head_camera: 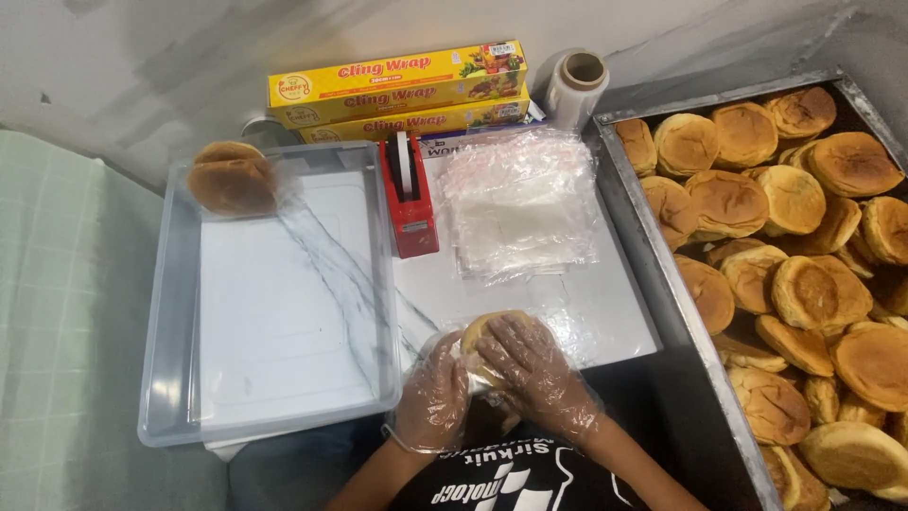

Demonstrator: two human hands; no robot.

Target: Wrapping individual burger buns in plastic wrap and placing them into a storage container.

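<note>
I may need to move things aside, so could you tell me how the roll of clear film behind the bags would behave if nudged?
The roll of clear film stands on end on its hollow core, so it probably tips, then rolls. It looks light. Its glossy wrap may feel slippery to the gloved hands, left hand and right hand.

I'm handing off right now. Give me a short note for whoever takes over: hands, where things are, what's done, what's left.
Left hand and right hand, both in clear gloves, press a bun on cling film at the table's near edge.
Done: wrapped buns sit in the far corner of the clear tub.
Left: the metal tray on the right is full of bare buns.
Tape dispenser and plastic bags lie ahead.
</note>
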